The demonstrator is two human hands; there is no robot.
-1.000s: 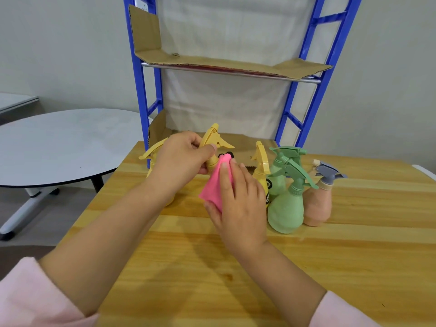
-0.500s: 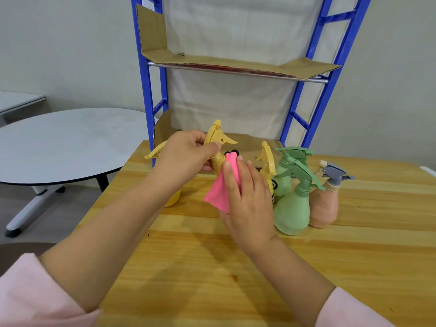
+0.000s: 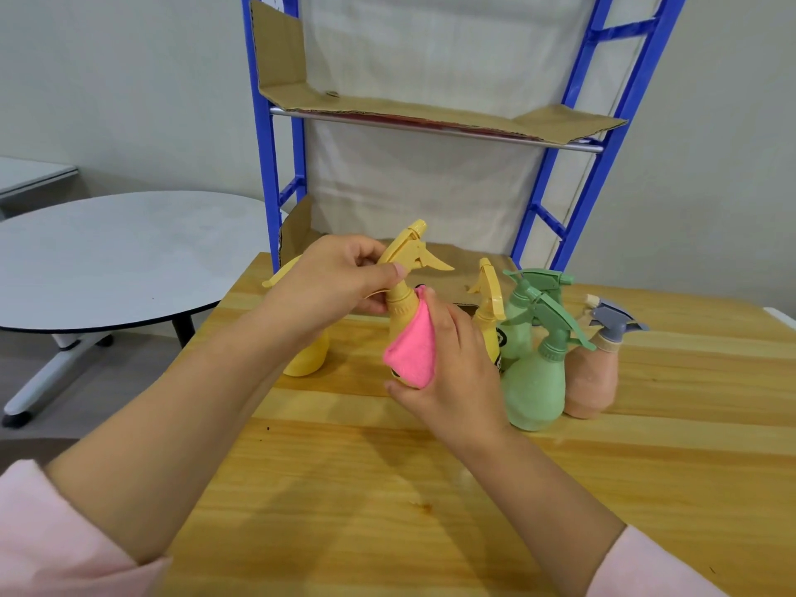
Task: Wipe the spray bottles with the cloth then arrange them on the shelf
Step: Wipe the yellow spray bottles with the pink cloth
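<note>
Left hand [image 3: 331, 282]: thumb and fingers pinch the neck of the yellow spray bottle [image 3: 402, 301], just under its spray head.

Right hand [image 3: 456, 364]: fingers curled round the bottle's body, pressing the pink cloth [image 3: 413, 351] against it. The cloth covers the body from shoulder to near the base.

Bottle position: held in front of the shelf [image 3: 262, 165], over the wooden surface [image 3: 387, 489]. Long axis near upright, head uppermost. Nozzle tip points up and away toward the shelf, and the trigger lever sticks out to the right. The base is hidden by cloth and hand, so contact with the surface cannot be told.

Standing on the surface: a second yellow bottle [image 3: 308, 359] behind the left wrist, a third [image 3: 489, 303] behind the right hand, then two green bottles [image 3: 534, 381] and a peach bottle [image 3: 590, 381] close together to the right.
</note>
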